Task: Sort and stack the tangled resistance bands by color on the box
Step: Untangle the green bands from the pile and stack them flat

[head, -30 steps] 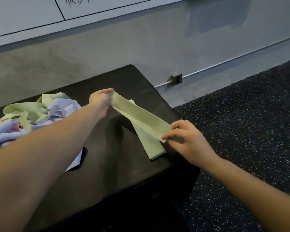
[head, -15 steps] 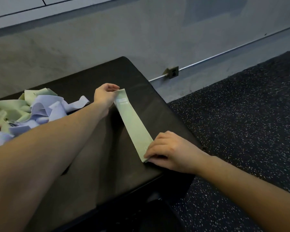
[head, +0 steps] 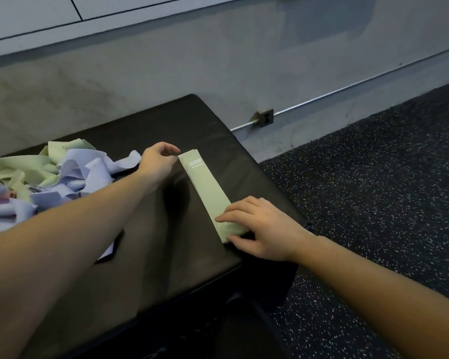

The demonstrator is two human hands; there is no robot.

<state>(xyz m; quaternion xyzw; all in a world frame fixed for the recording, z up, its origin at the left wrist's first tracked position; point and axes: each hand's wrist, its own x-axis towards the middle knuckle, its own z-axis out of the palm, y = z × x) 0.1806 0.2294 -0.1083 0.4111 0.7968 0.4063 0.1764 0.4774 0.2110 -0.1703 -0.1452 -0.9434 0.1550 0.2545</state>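
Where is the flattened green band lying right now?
The green band lies flat near the right end of the black box, right of the tangled pile; the right hand rests on its near end, the left hand beside its far end.

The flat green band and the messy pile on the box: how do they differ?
The green band lies flat and straight near the box's right edge; the pile sits crumpled and tangled at the left. The band is one color; the pile mixes green and lavender strips. The right hand rests on the band's near end, with the left hand by its far end; neither hand touches the pile. Both lie on the black box.
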